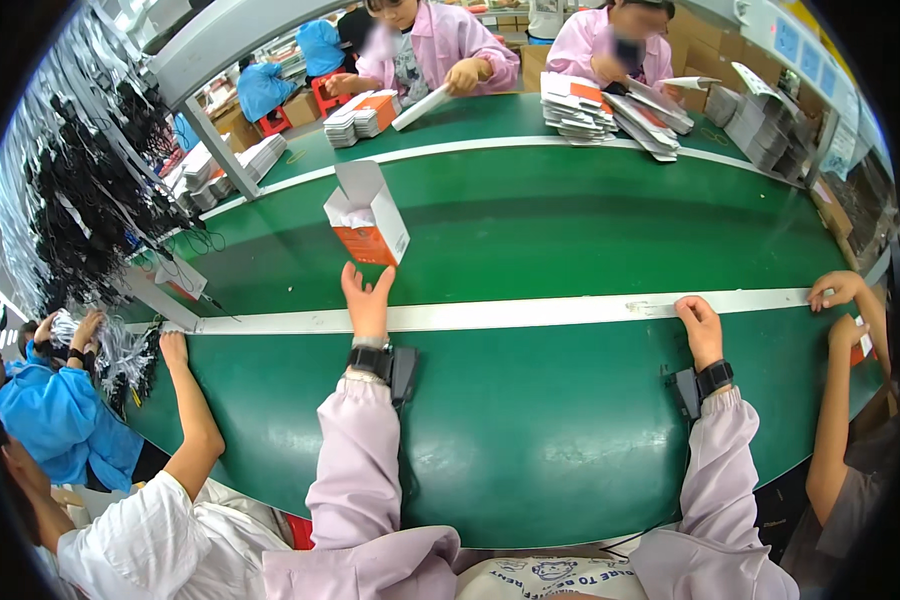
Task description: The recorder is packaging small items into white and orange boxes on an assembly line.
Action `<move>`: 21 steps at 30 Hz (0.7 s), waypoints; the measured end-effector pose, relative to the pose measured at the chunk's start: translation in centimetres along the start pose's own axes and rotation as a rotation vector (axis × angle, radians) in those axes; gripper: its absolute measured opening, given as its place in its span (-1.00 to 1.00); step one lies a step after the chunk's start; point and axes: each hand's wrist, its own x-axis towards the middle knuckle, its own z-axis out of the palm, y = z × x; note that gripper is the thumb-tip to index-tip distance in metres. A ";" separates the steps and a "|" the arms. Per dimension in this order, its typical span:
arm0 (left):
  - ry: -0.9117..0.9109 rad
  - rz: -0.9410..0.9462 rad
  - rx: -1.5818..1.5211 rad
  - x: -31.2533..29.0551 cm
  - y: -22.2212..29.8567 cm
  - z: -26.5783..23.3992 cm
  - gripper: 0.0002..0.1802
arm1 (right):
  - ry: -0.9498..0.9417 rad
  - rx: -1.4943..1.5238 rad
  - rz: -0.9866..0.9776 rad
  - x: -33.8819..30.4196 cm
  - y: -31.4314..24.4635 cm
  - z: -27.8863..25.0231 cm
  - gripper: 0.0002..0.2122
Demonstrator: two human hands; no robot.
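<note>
Inside the box (370, 244), contents (356, 218) indistinct

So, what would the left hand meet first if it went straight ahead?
Probably the open white-and-orange box just ahead of the left hand; whether they touch is unclear.

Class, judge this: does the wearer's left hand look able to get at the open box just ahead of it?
Probably yes: the left hand, spread open, is right by the open box, with nothing visible between them.
</note>
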 end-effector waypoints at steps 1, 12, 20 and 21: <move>0.021 0.021 0.067 0.6 -0.2 0.4 -0.13 | -0.001 -0.001 0.001 0.1 0.0 0.2 -0.92; 0.156 0.187 0.159 4.8 -1.7 3.0 0.15 | -0.054 -0.037 -0.010 0.4 0.4 0.4 -0.89; 0.130 0.156 0.337 3.6 0.0 1.4 0.10 | -0.098 -0.011 -0.029 0.7 1.0 0.7 -0.88; 0.138 0.164 0.333 3.1 -0.1 1.8 0.10 | -0.079 0.003 -0.019 0.5 0.9 0.2 -0.89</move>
